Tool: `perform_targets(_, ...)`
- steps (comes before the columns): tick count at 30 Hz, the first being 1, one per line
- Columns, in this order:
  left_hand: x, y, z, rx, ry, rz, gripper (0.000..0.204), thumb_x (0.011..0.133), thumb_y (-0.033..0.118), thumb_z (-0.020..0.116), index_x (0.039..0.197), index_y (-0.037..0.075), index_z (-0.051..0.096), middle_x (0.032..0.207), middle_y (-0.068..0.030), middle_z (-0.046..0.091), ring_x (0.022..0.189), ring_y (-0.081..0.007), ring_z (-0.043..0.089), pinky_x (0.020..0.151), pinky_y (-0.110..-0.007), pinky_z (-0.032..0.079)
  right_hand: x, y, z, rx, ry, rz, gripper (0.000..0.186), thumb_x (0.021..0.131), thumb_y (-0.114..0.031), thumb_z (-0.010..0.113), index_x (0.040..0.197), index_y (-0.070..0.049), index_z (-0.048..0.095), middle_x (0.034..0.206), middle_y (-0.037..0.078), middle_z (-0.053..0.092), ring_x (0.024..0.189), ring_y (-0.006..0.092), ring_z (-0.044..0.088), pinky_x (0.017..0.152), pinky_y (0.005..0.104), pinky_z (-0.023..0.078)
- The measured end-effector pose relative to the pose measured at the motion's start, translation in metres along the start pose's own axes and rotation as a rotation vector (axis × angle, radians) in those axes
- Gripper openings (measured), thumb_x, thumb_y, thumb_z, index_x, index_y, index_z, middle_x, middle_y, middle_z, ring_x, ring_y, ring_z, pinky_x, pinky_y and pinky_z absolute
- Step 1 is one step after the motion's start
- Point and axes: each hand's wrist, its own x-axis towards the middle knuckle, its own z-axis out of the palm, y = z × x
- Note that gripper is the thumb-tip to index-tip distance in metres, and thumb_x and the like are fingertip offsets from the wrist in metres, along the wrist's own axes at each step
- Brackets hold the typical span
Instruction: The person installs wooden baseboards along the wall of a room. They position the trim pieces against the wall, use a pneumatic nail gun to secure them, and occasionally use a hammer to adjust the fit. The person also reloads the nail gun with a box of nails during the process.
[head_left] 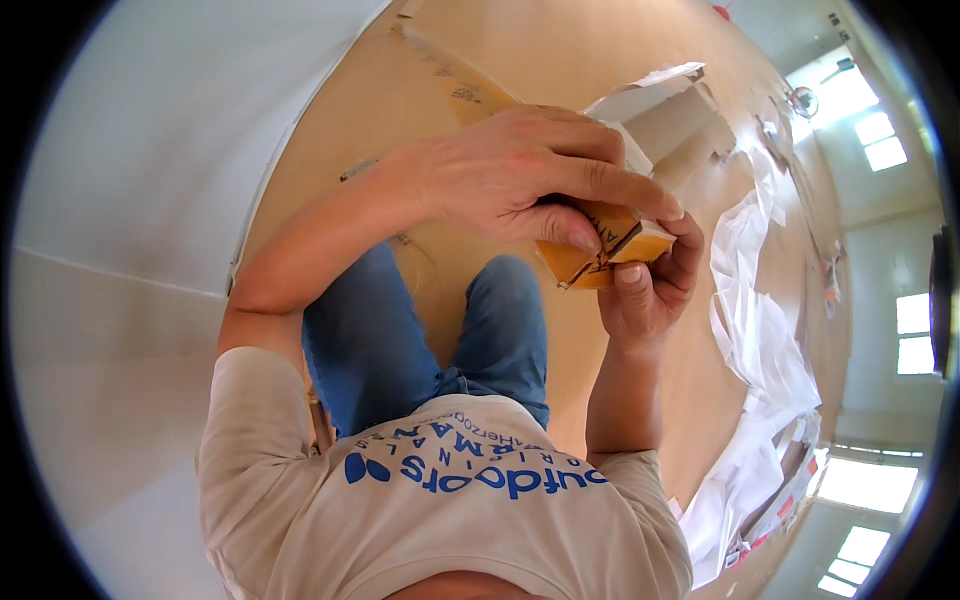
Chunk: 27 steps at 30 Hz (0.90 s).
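A small orange-yellow box or folded piece with dark markings (564, 260) is held between both hands in front of me. My left hand (535, 175) reaches over it from the left, thumb pressing on its face and fingers curled over its far side. My right hand (655, 285) grips it from the lower right, thumb at the near edge and fingers bent round the end. Just beyond lies a pale, cut sheet of board (660, 90) with bent edges, partly hidden by my left hand.
I am down on a brown board-like floor (350, 90), knees bent in blue jeans (500, 320). A white wall (140, 170) runs along the left. Crumpled white sheeting (750, 350) stretches along the right, among scraps and small items near the far wall with windows.
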Motion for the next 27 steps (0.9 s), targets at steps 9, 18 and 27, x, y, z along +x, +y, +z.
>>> perform_targets(9, 0.029, -0.006, 0.015, -0.030, 0.046, 0.006, 0.096, 0.060, 0.059, 0.090, 0.141, 0.018, 0.060, 0.101, -0.0044, 0.063, 0.093, -0.0270, 0.063, 0.084, -0.041, 0.050, 0.004, -0.005, -0.019, 0.046, 0.056, -0.004, 0.052, 0.098, -0.020, 0.072, 0.142, -0.006, 0.048, 0.140, 0.013, 0.056, 0.129, 0.0263, 0.057, 0.109, 0.0447, 0.050)
perform_targets(18, 0.031, -0.010, 0.027, -0.038, 0.056, -0.003, 0.093, 0.055, 0.050, 0.094, 0.139, 0.023, 0.062, 0.100, -0.0018, 0.060, 0.093, -0.0251, 0.062, 0.086, -0.041, 0.049, 0.005, -0.017, -0.028, 0.045, 0.096, 0.038, 0.051, 0.095, -0.010, 0.075, 0.138, -0.004, 0.049, 0.121, 0.006, 0.064, 0.113, 0.0148, 0.062, 0.099, 0.0320, 0.052)
perform_targets(27, 0.033, -0.003, 0.023, 0.005, 0.068, -0.010, 0.092, 0.055, 0.049, 0.093, 0.139, 0.025, 0.062, 0.099, 0.0004, 0.060, 0.093, -0.0220, 0.062, 0.085, -0.039, 0.048, 0.008, -0.012, -0.025, 0.005, 0.062, 0.000, 0.054, 0.094, -0.015, 0.077, 0.138, -0.003, 0.048, 0.120, 0.006, 0.063, 0.112, 0.0132, 0.060, 0.098, 0.0302, 0.050)
